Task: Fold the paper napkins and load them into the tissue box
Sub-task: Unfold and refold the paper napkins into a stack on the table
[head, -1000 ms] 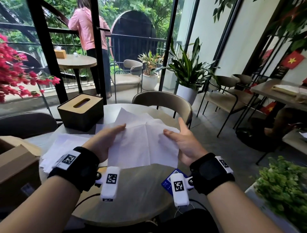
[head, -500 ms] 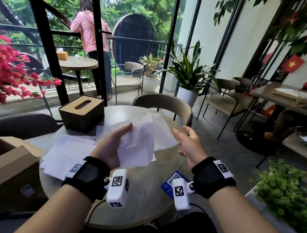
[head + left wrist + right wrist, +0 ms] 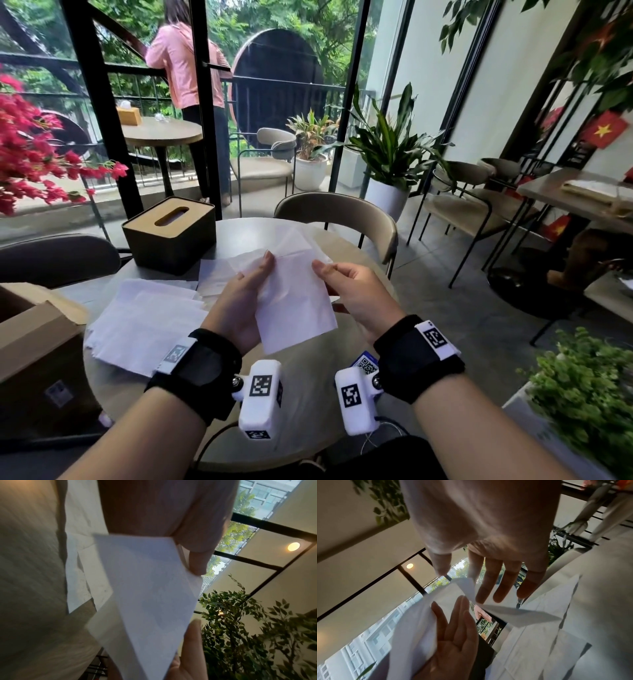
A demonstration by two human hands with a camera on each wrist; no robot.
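The napkin (image 3: 294,301) had come up off the table (image 3: 301,404): a second earlier it lay spread flat under both palms, and half a second earlier the left hand (image 3: 239,305) alone was lifting it while the right hand (image 3: 356,294) hung apart and open. By this moment it stood folded over, held in the air between the two hands. The left hand backed it with nearly straight fingers, and the left wrist view showed a thumb tip bearing on the near face, a light pinch against flat fingers and not a fist. The right hand had closed in on the opposite edge; its thumb and forefinger looked to nip the upper corner just beyond the left fingertips (image 3: 269,260), while in the right wrist view its other fingers hung long and loose beyond the sheet. Whether that nip was firm could not be told

I judged that the first fold was made and the hands were squaring it for a second crease. More loose napkins (image 3: 144,325) lay flat to the outside of the left wrist, and a further sheet sat on the table beyond the held one. The tissue box (image 3: 169,236) stood beyond the left fingertips, well apart from the grip, its lid on, so loading was not yet begun
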